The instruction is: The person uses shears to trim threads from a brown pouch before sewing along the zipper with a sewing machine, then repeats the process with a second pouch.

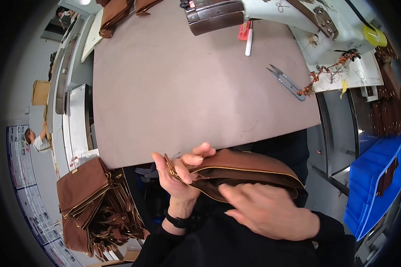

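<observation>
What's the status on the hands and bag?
Left hand holding brown bag at left end. Right hand at its open mouth, grip unclear. Snips on table, clear of bag.

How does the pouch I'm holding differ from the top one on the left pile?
The held pouch gapes open, showing its inside; the top pouch shows a broad outer side. Your left hand holds the held pouch; the top pouch rests on the pile. Both are brown.

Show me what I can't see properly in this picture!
In the head view:
Deep inside the open brown leather zip pouch: hidden by shadow and the bare right hand.
Brown leather pieces, upper left: cut off by the top edge.
Fine print on the blue-and-white wall poster: too small.
</observation>
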### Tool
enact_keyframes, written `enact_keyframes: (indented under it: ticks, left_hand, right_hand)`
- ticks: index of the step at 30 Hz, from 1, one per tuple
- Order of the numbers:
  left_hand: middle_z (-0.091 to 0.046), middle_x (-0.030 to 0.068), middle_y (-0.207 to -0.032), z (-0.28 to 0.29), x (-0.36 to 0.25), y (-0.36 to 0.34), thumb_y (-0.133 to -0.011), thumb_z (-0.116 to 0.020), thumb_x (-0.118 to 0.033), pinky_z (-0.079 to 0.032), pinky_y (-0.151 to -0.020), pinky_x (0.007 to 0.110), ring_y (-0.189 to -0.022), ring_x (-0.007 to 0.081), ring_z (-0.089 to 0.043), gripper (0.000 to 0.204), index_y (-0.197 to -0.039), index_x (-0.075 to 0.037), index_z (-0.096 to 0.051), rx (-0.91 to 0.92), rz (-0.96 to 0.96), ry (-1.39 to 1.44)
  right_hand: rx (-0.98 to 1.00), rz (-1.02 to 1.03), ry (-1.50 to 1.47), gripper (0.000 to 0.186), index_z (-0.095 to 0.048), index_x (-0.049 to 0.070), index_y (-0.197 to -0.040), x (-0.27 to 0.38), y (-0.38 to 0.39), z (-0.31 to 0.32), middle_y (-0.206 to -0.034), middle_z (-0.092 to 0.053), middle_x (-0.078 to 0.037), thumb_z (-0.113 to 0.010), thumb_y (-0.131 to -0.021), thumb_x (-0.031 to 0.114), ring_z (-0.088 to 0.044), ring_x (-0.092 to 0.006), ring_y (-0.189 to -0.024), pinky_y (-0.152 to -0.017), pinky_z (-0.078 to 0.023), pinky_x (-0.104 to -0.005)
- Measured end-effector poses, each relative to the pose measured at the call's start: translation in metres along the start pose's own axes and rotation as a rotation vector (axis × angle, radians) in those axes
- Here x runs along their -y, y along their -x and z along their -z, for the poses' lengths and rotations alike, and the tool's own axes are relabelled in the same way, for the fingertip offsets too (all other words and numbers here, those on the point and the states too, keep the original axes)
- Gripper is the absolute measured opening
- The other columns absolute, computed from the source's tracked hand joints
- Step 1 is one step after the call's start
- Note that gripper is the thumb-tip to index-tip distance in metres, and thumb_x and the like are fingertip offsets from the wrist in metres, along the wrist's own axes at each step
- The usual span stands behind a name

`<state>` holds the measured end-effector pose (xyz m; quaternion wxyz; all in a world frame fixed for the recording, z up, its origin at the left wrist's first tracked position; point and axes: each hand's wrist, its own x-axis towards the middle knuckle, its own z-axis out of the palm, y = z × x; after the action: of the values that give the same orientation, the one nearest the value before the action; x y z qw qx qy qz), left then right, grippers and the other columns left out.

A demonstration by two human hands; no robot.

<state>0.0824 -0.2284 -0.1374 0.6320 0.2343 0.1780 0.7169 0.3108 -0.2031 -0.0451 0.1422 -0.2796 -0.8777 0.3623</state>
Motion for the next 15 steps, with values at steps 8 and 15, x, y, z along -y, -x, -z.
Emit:
enact_keyframes:
  ticks: [8,15]
  left_hand:
    - [-0.075,0.0151,-0.114,-0.004,-0.002,-0.003,-0.106,-0.005,-0.061,-0.039,-0.11,0.057,-0.123,0.0474,-0.056,0.096,-0.061,-0.008,-0.072,-0.087,0.082,0.056]
    - [-0.073,0.0194,-0.117,-0.022,-0.008,-0.006,-0.108,-0.014,-0.057,-0.04,-0.11,0.057,-0.125,0.0423,-0.057,0.084,-0.082,-0.005,-0.075,-0.141,0.074,-0.027]
  right_hand:
    - [0.044,0.166,0.047,0.046,-0.066,0.007,-0.128,-0.012,0.011,-0.038,-0.085,-0.053,-0.006,-0.067,-0.083,0.013,-0.057,-0.0163,-0.075,-0.061,-0.051,-0.0274]
    - [-0.058,0.163,-0.042,0.013,-0.063,0.006,-0.093,-0.016,0.008,-0.018,-0.073,-0.051,-0.002,-0.069,-0.084,0.013,-0.058,-0.0165,-0.064,-0.059,-0.049,-0.0298]
